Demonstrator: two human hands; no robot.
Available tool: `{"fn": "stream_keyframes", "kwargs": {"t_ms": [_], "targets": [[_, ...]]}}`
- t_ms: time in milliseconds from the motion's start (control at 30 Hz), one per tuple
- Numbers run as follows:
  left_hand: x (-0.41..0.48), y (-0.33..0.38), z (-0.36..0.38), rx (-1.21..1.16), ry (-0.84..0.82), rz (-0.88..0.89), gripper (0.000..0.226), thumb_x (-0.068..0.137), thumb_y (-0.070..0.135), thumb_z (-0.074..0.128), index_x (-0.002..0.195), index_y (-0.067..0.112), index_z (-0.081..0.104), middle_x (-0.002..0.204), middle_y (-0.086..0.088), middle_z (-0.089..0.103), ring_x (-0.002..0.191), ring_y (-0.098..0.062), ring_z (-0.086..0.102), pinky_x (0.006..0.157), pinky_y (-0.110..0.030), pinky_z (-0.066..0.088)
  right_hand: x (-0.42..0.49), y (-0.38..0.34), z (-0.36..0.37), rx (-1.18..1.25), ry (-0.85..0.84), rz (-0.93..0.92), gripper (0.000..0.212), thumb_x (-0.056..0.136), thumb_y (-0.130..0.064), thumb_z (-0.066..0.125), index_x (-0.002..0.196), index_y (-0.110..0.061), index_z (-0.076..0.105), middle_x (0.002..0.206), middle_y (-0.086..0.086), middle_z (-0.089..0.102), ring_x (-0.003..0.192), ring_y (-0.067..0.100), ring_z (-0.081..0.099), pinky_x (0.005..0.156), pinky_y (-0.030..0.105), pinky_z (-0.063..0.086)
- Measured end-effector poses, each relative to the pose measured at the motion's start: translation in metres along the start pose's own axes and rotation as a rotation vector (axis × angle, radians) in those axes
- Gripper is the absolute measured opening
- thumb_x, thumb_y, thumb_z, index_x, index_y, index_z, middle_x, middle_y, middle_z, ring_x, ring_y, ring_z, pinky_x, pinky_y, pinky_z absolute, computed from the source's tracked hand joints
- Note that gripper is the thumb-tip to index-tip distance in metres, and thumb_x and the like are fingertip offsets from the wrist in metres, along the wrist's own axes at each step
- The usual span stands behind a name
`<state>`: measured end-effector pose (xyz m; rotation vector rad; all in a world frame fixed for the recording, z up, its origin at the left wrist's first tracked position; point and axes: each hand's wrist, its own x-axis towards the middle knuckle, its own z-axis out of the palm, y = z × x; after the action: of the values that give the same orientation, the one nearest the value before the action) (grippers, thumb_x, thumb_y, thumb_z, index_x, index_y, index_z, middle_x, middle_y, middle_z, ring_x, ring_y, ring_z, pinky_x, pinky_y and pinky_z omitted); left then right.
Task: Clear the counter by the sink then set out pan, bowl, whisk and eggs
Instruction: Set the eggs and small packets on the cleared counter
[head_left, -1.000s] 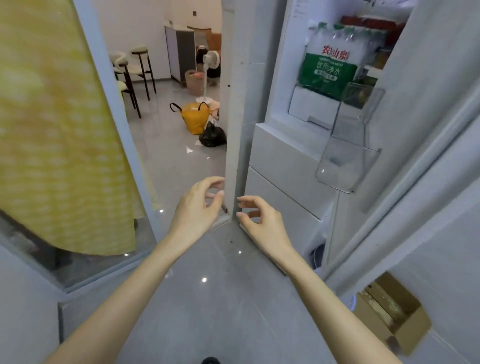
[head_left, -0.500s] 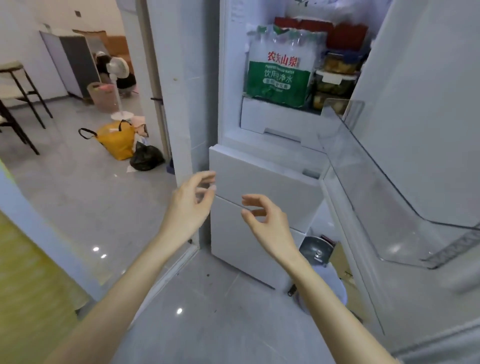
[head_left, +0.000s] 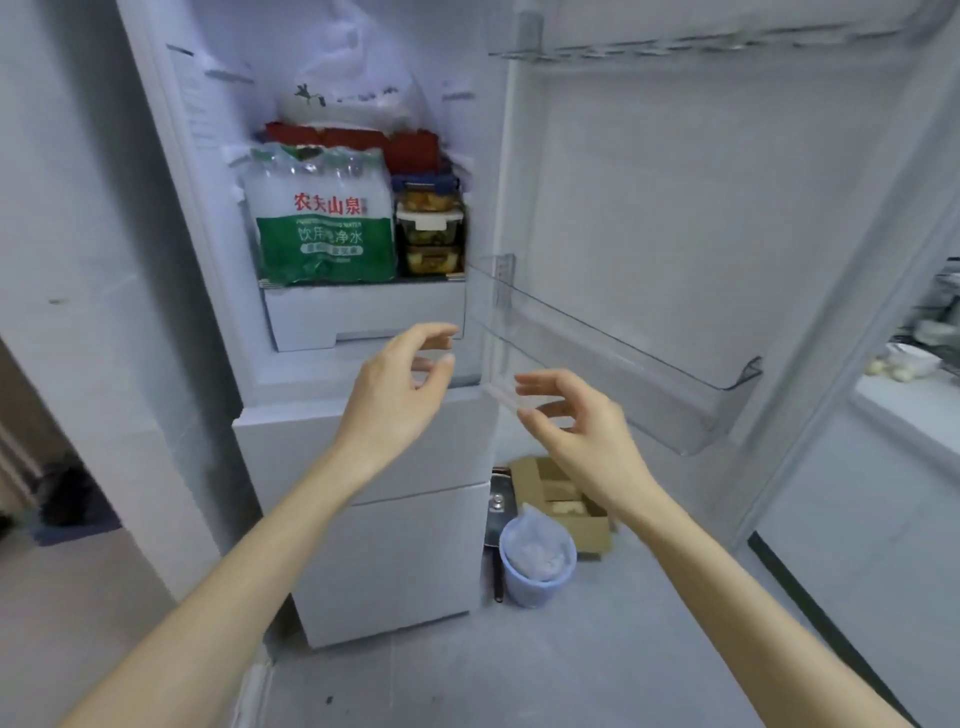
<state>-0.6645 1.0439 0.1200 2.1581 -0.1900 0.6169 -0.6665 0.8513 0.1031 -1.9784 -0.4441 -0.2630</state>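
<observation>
I face an open white fridge (head_left: 363, 457). My left hand (head_left: 400, 395) and my right hand (head_left: 576, 431) hover side by side in front of its lower shelf edge, fingers loosely curved, holding nothing. A dark pan (head_left: 497, 512) stands on the floor between the fridge and a cardboard box. On the counter at the far right lie pale round things (head_left: 883, 368) beside a white bowl (head_left: 911, 358); I cannot tell whether they are eggs. No whisk is in sight.
The fridge holds a shrink-wrapped pack of water bottles (head_left: 322, 223), stacked food containers (head_left: 430, 228) and a red box above. Its door (head_left: 701, 208) stands open on the right with a clear door bin (head_left: 623, 364). A blue bin (head_left: 537, 561) and cardboard box (head_left: 566, 499) sit on the floor.
My view has swung right and up from the doorway to the fridge interior. Both hands have risen with it, staying apart and holding nothing.
</observation>
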Motion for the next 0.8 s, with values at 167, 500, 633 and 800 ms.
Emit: {"fn": "stream_keyframes", "kwargs": {"t_ms": [167,500,633,800], "targets": [[0.033,0.042,-0.005,-0.101,-0.053,0.169,0.029,0.094,0.020,0.054,0.123,0.026,0.058,0.111,0.013,0.062,0.097,-0.002,0.057,0.073,0.002,0.039,-0.005,-0.047,-0.044,-0.118,0.161,-0.052,0.024,0.089,-0.014,0.063,0.109,-0.026,0.063,0.107,-0.017,0.066,0.086,0.000,0.062,0.073,0.011,0.048],[0.104,0.144,-0.005,-0.181,-0.012,0.479,0.036,0.094,0.023,0.054,0.129,0.025,0.051,0.124,0.010,0.056,0.103,-0.005,0.056,0.078,-0.009,0.041,0.018,-0.135,-0.139,-0.363,0.384,-0.203,0.026,0.087,-0.014,0.063,0.110,-0.025,0.064,0.103,-0.015,0.067,0.083,-0.001,0.061,0.072,0.006,0.045],[0.140,0.186,-0.006,-0.217,0.064,0.584,0.039,0.093,0.021,0.055,0.132,0.021,0.050,0.127,0.007,0.054,0.110,-0.008,0.052,0.085,-0.013,0.043,0.038,-0.168,-0.178,-0.456,0.451,-0.284,0.024,0.087,-0.013,0.064,0.108,-0.026,0.065,0.102,-0.015,0.066,0.081,0.001,0.060,0.072,0.007,0.046],[0.183,0.209,-0.001,-0.006,0.104,0.698,0.037,0.094,0.022,0.053,0.130,0.019,0.053,0.136,0.001,0.050,0.126,-0.016,0.044,0.100,-0.019,0.028,0.065,-0.195,-0.212,-0.540,0.511,-0.348,0.021,0.087,-0.016,0.063,0.103,-0.029,0.066,0.099,-0.017,0.067,0.084,0.002,0.061,0.075,0.012,0.050]]}}
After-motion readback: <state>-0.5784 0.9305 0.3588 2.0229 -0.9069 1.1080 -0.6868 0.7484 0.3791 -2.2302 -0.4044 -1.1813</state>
